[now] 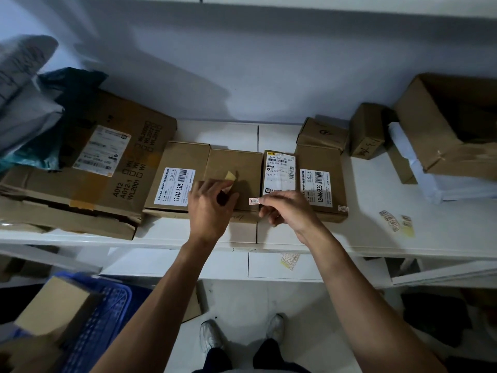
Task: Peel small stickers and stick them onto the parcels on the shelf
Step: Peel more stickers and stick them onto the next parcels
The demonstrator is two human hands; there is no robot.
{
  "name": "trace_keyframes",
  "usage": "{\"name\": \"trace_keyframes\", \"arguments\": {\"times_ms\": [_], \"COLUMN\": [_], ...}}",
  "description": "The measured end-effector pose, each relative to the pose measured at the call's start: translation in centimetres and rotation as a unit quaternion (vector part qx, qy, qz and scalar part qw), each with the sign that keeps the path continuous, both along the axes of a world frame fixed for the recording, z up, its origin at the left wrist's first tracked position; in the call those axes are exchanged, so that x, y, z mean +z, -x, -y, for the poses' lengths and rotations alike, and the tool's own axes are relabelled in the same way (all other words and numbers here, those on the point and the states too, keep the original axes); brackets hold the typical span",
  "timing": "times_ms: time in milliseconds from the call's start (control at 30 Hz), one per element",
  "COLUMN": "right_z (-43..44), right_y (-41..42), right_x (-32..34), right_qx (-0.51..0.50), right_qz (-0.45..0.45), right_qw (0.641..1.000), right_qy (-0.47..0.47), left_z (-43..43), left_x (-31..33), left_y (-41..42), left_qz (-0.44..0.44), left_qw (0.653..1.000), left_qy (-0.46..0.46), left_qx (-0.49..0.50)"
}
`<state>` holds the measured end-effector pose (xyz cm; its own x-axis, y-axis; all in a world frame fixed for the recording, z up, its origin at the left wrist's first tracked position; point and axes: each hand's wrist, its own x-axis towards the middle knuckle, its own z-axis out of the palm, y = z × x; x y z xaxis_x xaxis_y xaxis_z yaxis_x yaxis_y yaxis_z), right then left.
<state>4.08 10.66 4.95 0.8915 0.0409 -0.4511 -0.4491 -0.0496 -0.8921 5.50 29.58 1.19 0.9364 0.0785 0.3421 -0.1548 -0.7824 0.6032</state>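
Note:
My right hand (289, 210) pinches a small white sticker (254, 201) with red print, held just above the front edge of a plain brown parcel (236, 168) in the middle of the white shelf (376, 238). My left hand (208, 204) holds a yellowish backing strip (230, 176) over the same parcel. Left of it lies a parcel with a white 12V4A label (174, 187). To the right stand a narrow labelled parcel (279, 170) and another 12V4A parcel (320, 184), which carries a small sticker (343, 208) at its front corner.
A large flat carton (88, 168) fills the shelf's left, with grey and teal bags (29, 117) on it. Small boxes (367, 130) and an open carton (451, 122) stand at the right. Loose stickers (395, 220) lie on the shelf. A blue crate (107, 313) sits below left.

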Motion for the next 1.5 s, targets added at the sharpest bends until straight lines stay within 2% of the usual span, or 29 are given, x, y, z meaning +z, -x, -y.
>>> {"name": "trace_keyframes", "arguments": {"times_ms": [600, 1500], "right_z": [-0.9, -1.2], "right_y": [0.4, 0.5], "right_x": [-0.6, -0.8], "right_qx": [-0.035, -0.040], "right_qz": [-0.008, 0.009], "right_qw": [0.999, 0.997], "right_qy": [0.011, 0.065], "left_z": [0.4, 1.1], "left_x": [-1.2, -1.2], "left_y": [0.9, 1.0], "left_qz": [-0.010, 0.004], "left_qw": [0.999, 1.000], "left_qy": [0.025, 0.008], "left_qx": [0.020, 0.029]}}
